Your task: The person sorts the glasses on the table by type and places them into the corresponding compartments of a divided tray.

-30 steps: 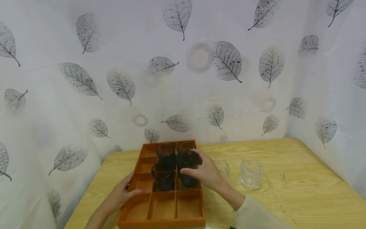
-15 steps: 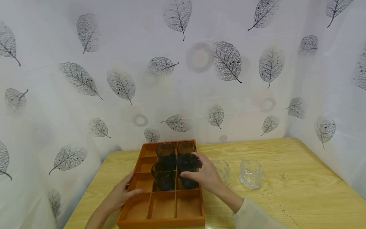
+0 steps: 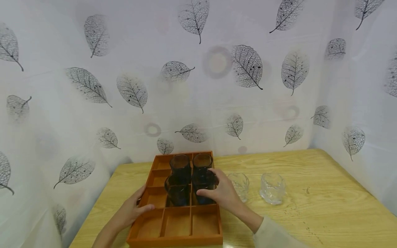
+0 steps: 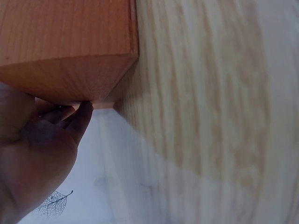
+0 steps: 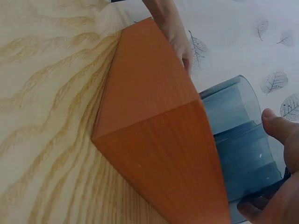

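Note:
An orange-brown wooden compartment tray (image 3: 176,241) lies on the table. My left hand (image 3: 128,210) grips its left side, thumb over the rim; in the left wrist view the fingers (image 4: 81,119) lie against the outer wall. Inside the tray stand several dark tinted glasses. My right hand (image 3: 225,193) holds the near right dark glass (image 3: 203,182), thumb on the near side and fingers around the far right. It sits low in its compartment. From the right wrist, this glass looks translucent blue (image 5: 250,161). Another dark glass (image 3: 177,193) is directly left of it.
Two clear glasses, one partly behind my right hand (image 3: 241,184) and one farther right (image 3: 273,189), stand on the wood-grain table (image 3: 328,206). Farther back in the tray are two dark glasses (image 3: 180,164). A leaf-patterned white curtain (image 3: 214,100) hangs behind the table.
My right hand has lowered the dark glass into the tray's compartment, moving slightly toward me. My left hand stays on the tray's left side.

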